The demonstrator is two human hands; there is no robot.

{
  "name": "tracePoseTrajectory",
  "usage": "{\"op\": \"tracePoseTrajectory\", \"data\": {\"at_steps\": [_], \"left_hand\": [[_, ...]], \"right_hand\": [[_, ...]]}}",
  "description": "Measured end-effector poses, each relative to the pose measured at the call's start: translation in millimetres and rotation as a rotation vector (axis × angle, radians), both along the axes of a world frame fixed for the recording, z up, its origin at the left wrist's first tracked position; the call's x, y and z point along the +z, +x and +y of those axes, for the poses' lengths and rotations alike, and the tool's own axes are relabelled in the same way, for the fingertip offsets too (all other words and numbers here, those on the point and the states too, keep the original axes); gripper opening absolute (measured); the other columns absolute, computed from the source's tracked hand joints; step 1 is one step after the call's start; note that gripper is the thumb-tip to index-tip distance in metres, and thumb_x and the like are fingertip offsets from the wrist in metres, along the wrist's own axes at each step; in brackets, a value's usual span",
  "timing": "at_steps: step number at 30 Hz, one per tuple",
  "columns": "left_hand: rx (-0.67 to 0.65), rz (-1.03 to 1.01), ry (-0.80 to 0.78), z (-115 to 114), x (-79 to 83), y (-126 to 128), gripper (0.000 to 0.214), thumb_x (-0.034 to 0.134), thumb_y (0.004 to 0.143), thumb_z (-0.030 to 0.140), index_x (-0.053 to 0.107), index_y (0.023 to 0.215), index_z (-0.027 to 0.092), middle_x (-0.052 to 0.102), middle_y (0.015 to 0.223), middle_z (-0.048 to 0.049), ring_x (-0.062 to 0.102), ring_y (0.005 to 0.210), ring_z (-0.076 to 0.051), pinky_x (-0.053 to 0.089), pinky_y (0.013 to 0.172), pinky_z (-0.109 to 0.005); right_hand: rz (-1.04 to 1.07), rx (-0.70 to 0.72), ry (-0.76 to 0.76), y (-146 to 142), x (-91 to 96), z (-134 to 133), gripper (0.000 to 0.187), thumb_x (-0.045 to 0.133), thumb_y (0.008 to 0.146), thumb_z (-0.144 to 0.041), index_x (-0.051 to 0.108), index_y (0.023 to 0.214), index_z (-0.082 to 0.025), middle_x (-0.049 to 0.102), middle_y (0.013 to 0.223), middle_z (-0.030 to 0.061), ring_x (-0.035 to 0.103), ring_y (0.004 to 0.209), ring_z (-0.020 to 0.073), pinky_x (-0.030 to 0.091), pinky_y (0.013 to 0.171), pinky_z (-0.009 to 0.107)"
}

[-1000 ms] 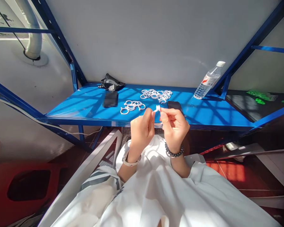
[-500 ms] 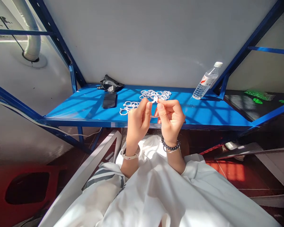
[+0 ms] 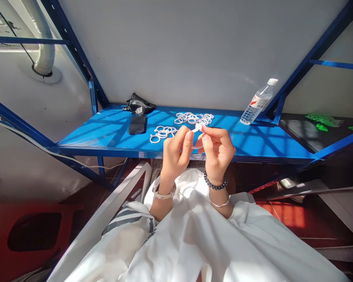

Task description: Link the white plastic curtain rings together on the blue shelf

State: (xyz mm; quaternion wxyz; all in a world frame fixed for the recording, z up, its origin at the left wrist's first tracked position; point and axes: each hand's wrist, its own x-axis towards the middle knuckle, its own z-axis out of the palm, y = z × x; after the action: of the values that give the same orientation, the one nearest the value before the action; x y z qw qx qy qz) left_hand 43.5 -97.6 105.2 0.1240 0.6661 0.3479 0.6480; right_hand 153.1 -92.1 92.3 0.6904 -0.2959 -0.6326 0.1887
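Between my two hands, above the front edge of the blue shelf, is a white plastic ring with a small clip-like part at its top. My left hand pinches its left side between thumb and fingers. The fingers of my right hand are closed on its right side, near the top part. Much of the ring is hidden behind my fingers. Beyond my hands lies a pile of similar white rings. A smaller group of rings lies to the left, partly overlapping.
On the blue shelf a black plastic bag and a dark flat object lie to the left. A water bottle leans at the right. Green packets lie farther right. A red stool is at lower left.
Both hands have shifted slightly to the right with the ring between them. The right wrist has turned a little, showing more of its bracelet. The rings on the shelf look unchanged.
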Motion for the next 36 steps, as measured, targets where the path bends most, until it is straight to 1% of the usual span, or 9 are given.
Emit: {"op": "tracePoseTrajectory", "data": {"at_steps": [4,6,9,16,19,24,30,33,36], "left_hand": [[-0.029,-0.001,0.075,0.4,0.0,2.8,0.045,0.034,0.103,0.047,0.041,0.068,0.021,0.04,0.05,0.0056,0.034,0.038,-0.007,0.027,0.042,-0.024],[-0.034,0.016,0.097,-0.6,0.4,3.2,0.042,0.035,0.104,0.043,0.04,0.069,0.021,0.038,0.048,0.0066,0.033,0.037,-0.007,0.026,0.041,-0.024],[-0.02,0.041,0.11,-3.8,1.5,2.5,0.039,0.035,0.105,0.039,0.039,0.07,0.021,0.037,0.049,0.0071,0.033,0.037,-0.006,0.025,0.04,-0.023],[0.028,0.053,0.119,-10.6,3.1,2.2,0.04,0.036,0.104,0.038,0.04,0.069,0.021,0.038,0.051,0.0064,0.037,0.039,-0.006,0.028,0.041,-0.021],[0.016,0.047,0.107,-11.8,3.0,3.7,0.04,0.036,0.104,0.039,0.041,0.069,0.02,0.039,0.052,0.0063,0.038,0.04,-0.005,0.028,0.041,-0.02],[-0.01,0.032,0.104,-11.8,1.7,5.3,0.04,0.037,0.104,0.038,0.041,0.069,0.02,0.039,0.052,0.0065,0.037,0.04,-0.005,0.026,0.041,-0.02],[-0.109,-0.022,0.097,-16.7,0.7,7.8,0.04,0.041,0.103,0.039,0.04,0.068,0.019,0.041,0.051,0.0067,0.037,0.041,-0.005,0.028,0.041,-0.02],[-0.125,-0.033,0.086,-21.2,2.7,9.8,0.04,0.041,0.103,0.039,0.04,0.068,0.02,0.043,0.052,0.0063,0.037,0.041,-0.005,0.028,0.041,-0.022],[-0.125,-0.027,0.094,-22.0,4.0,10.8,0.039,0.041,0.103,0.039,0.039,0.068,0.02,0.042,0.051,0.0063,0.037,0.041,-0.006,0.027,0.041,-0.023]], "right_hand": [[0.023,0.022,0.045,-0.6,-1.0,1.9,0.023,0.052,0.097,-0.042,0.064,0.109,-0.025,0.072,0.094,0.0018,0.071,0.079,0.0163,0.062,0.07,0.032],[0.025,0.009,0.06,-0.5,-0.7,1.2,0.022,0.052,0.098,-0.039,0.065,0.108,-0.024,0.072,0.094,0.0013,0.071,0.077,0.0154,0.062,0.068,0.031],[0.017,-0.02,0.069,-0.7,0.6,-2.4,0.021,0.052,0.098,-0.037,0.065,0.107,-0.024,0.073,0.096,0.002,0.071,0.08,0.0159,0.063,0.069,0.031],[0.016,-0.083,0.118,-4.4,1.3,-6.8,0.022,0.05,0.099,-0.034,0.066,0.11,-0.024,0.072,0.094,0.0022,0.072,0.087,0.0167,0.063,0.07,0.03],[0.006,-0.114,0.147,-5.6,1.7,-7.4,0.022,0.049,0.1,-0.033,0.066,0.111,-0.024,0.072,0.094,0.0023,0.072,0.089,0.0166,0.062,0.071,0.029],[0.018,-0.158,0.177,-6.3,2.0,-11.0,0.021,0.05,0.1,-0.031,0.067,0.109,-0.024,0.072,0.093,0.0025,0.072,0.085,0.0157,0.062,0.07,0.029],[0.079,-0.114,0.144,-4.5,2.3,-18.0,0.019,0.053,0.098,-0.035,0.068,0.105,-0.025,0.073,0.089,0.0009,0.072,0.079,0.0152,0.062,0.07,0.03],[0.085,-0.109,0.114,-3.0,4.8,-22.4,0.021,0.054,0.098,-0.038,0.068,0.105,-0.024,0.073,0.087,0.0014,0.072,0.078,0.0156,0.062,0.069,0.03],[0.098,-0.118,0.135,-2.5,6.5,-24.3,0.02,0.054,0.098,-0.038,0.068,0.104,-0.024,0.073,0.087,0.001,0.072,0.078,0.0154,0.062,0.069,0.03]]}}
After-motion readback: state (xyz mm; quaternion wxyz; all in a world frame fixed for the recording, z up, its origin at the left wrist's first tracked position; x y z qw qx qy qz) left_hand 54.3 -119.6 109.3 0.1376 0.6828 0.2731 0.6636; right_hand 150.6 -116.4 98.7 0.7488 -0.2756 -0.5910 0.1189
